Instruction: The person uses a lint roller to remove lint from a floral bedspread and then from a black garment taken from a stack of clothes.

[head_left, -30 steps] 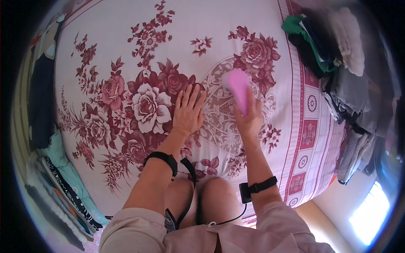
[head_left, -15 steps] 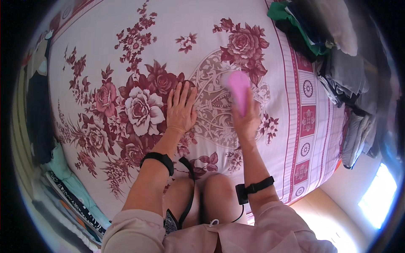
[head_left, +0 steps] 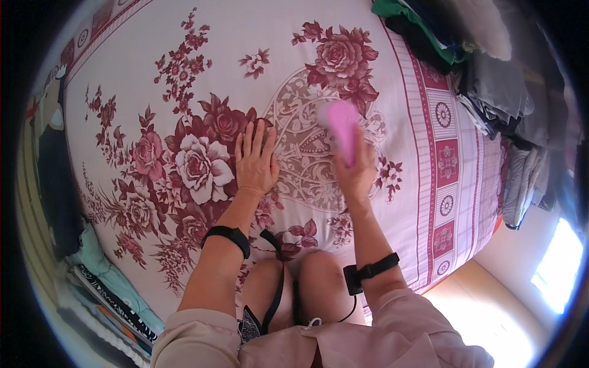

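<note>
My left hand [head_left: 256, 164] lies flat on a white bedsheet [head_left: 245, 30] printed with dark red flowers, fingers spread and nothing in it. To its right, my right hand [head_left: 358, 175] is wrapped round the handle of a pink brush [head_left: 345, 126]. The brush's rounded head points away from me, over the patterned oval on the sheet. A pale, motion-smeared edge shows along the head's left side, perhaps its bristles. I cannot tell whether it touches the cloth.
Folded dark and grey clothes [head_left: 500, 101] are piled along the bed's right side. More folded clothes [head_left: 113, 279] line the left edge. My knees [head_left: 319, 276] are at the near edge, with a black strap [head_left: 275, 288] hanging there. Bright light [head_left: 557, 267] shows at lower right.
My view has shifted slightly, so the sheet's pattern sits a little differently. The brush and both hands keep nearly the same places; my left hand stays flat and my right keeps its hold.
</note>
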A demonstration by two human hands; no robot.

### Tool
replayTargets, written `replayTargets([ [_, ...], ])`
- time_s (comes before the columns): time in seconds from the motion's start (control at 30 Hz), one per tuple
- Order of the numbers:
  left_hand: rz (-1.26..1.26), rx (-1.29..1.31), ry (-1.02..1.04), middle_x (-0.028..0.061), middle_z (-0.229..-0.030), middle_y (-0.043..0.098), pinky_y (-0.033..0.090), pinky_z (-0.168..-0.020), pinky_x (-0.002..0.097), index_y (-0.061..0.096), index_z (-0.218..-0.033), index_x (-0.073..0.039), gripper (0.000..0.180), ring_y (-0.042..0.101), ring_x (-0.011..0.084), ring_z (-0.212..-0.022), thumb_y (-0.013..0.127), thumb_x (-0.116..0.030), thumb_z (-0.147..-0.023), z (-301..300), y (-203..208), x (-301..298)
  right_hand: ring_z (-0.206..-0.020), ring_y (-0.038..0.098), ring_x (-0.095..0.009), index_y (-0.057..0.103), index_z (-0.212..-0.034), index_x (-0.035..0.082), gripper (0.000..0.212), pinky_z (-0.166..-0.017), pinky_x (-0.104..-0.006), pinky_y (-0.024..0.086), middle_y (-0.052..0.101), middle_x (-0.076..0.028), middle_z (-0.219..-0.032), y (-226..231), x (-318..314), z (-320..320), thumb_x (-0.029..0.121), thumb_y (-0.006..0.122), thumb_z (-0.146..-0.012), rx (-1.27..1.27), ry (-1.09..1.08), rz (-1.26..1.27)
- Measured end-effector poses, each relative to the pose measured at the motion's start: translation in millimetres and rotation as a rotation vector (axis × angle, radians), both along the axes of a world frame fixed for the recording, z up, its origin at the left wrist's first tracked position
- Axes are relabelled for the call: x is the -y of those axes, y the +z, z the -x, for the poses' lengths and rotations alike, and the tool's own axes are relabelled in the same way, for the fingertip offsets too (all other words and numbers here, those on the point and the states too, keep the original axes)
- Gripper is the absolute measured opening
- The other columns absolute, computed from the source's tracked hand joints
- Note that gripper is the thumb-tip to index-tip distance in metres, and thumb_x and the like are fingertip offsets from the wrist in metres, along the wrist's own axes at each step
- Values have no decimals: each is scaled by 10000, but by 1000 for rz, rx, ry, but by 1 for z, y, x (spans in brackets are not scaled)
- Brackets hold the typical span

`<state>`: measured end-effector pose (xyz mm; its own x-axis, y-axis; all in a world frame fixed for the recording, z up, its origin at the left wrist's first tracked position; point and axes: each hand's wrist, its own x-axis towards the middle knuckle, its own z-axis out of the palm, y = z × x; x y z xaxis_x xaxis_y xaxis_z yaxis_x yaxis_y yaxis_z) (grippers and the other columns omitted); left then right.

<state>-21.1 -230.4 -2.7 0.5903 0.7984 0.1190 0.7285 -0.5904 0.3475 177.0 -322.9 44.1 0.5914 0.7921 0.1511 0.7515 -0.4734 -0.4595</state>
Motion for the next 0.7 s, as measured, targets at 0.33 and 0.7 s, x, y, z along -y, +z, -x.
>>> replayTargets([
  [0.33,-8,28,-14,142,-1508,303,171,-1138,516,383,-1431,-105,614,258,356,-1393,468,-158,-826,-1,1,-1,-767,621,-312,461,-1384,185,686,-642,-405,542,585,-132,-973,-7,8,14,232,745,-761,-12,130,-57],
  [0.7,-32,27,-25,139,-1511,299,174,-1142,513,371,-1443,-110,611,256,354,-1395,461,-165,-841,1,-1,-1,-898,617,-379,449,-1388,140,685,-736,-433,512,583,-189,-1070,-28,-5,-75,268,734,-778,153,-364,-300],
])
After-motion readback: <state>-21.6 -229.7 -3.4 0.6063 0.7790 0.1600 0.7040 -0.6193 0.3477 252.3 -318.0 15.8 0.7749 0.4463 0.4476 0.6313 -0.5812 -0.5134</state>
